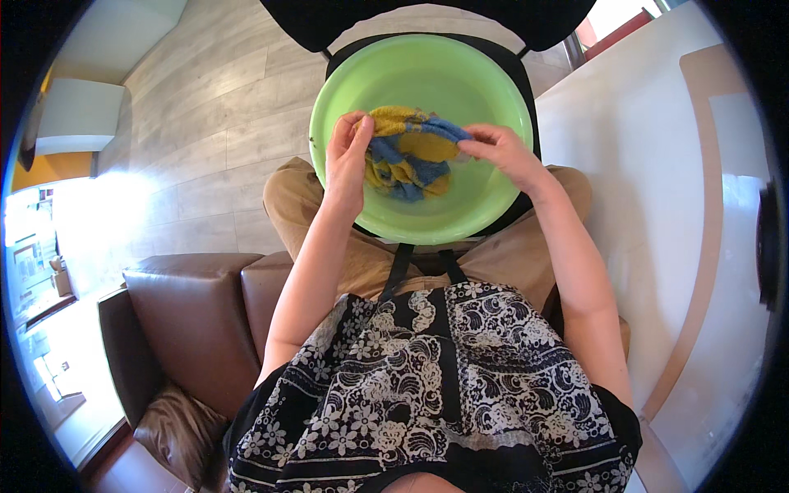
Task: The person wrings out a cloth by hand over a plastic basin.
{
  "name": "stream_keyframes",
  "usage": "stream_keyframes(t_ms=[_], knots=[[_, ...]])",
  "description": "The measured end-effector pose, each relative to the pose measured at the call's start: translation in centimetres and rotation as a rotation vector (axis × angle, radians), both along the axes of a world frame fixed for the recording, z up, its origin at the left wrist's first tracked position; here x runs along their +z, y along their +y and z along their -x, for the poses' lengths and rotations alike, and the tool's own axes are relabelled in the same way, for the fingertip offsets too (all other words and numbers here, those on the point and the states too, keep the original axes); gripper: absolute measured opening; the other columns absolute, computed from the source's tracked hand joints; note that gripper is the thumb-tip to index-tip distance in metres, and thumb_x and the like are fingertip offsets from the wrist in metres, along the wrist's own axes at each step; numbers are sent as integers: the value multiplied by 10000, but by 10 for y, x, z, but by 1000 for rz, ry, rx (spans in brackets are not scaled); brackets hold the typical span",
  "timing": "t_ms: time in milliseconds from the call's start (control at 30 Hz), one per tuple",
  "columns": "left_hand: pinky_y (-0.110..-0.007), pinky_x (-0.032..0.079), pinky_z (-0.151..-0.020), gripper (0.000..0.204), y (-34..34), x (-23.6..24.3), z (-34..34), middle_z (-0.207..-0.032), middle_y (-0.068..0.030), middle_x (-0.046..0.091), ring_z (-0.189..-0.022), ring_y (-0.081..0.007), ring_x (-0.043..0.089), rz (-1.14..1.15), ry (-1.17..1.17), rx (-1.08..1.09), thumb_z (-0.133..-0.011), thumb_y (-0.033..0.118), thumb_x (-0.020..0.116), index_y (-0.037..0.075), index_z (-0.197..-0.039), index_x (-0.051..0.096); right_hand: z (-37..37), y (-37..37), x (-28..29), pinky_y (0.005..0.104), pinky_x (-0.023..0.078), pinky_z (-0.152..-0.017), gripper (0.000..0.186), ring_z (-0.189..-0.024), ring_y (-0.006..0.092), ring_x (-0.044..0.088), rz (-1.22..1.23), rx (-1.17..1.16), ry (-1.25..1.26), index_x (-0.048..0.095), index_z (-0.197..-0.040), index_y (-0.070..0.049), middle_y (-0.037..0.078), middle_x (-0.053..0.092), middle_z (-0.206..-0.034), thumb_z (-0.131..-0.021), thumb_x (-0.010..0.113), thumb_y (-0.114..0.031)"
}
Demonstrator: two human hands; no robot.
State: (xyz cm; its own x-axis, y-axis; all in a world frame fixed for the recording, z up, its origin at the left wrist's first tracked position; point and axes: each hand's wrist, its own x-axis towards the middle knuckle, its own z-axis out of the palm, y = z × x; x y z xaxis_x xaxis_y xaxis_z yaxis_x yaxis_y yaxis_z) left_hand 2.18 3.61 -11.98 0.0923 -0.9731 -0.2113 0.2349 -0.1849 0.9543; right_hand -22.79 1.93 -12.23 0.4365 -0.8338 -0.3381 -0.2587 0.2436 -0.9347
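A crumpled yellow and blue knitted piece [422, 171] hangs inside a round light-green basin [477, 74], its lower part bunched against the basin. Its upper edge is stretched sideways into a loop, with an opening below it. My left hand [349, 148] pinches the yellow left end of that edge between thumb and fingers. At the blue right end, my right hand [497, 149] grips the edge with its fingertips. I cannot tell which kind of garment it is. Pale, shallow liquid seems to lie in the basin, though this is hard to make out.
The basin rests on a black chair [526, 90] between my knees. A brown leather sofa [189, 320] is at the lower left, with a brown cushion [181, 431]. On the right stands a white surface with a beige band [699, 238]. Light wood flooring [214, 107] extends to the left.
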Motion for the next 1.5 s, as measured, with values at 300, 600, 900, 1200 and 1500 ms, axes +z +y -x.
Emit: stream_keyframes(t_ms=[300, 600, 900, 1200, 1500], knots=[[-352, 402, -891, 300, 14, -1, 0, -1034, -89, 596, -997, -232, 556, 482, -886, -270, -755, 152, 668, 39, -1028, 618, -7, 9, 34, 213, 433, -826, 254, -905, 54, 545, 48, -252, -374, 540, -1130, -92, -34, 577, -974, -896, 577, -183], [-375, 332, -994, 456, 12, 14, 26, -1180, -142, 541, -1125, -283, 502, 631, -815, -401, -676, 116, 618, 54, -1125, 568, -31, 17, 57, 214, 474, -728, 303, -798, 67, 568, 170, -57, -353, 540, -1112, -62, 13, 604, -918, -857, 642, -189], [-231, 422, -774, 204, 8, 0, 21, -919, -30, 574, -863, -74, 518, 141, 108, -316, -813, -21, 478, -12, -1016, 497, -24, 9, 43, 210, 454, -768, 326, -860, 76, 573, 134, -157, -267, 493, -1216, -50, 19, 603, -956, -899, 545, -105], [-210, 425, -717, 213, -4, -14, 22, -836, 8, 557, -810, -56, 501, 144, -330, -291, -917, 163, 543, -17, -1031, 550, -26, -7, 9, 261, 472, -719, 190, -796, 123, 590, 342, -258, -36, 609, -977, -7, 55, 608, -830, -890, 564, -170], [-251, 412, -579, 170, 3, 5, 70, -727, 37, 457, -664, -77, 475, -267, 373, -60, -938, 232, 476, 72, -897, 516, -88, 8, 1, 401, 453, -556, 228, -619, 340, 583, 918, -261, 286, 545, -786, -52, 149, 591, -702, -907, 509, -242]])
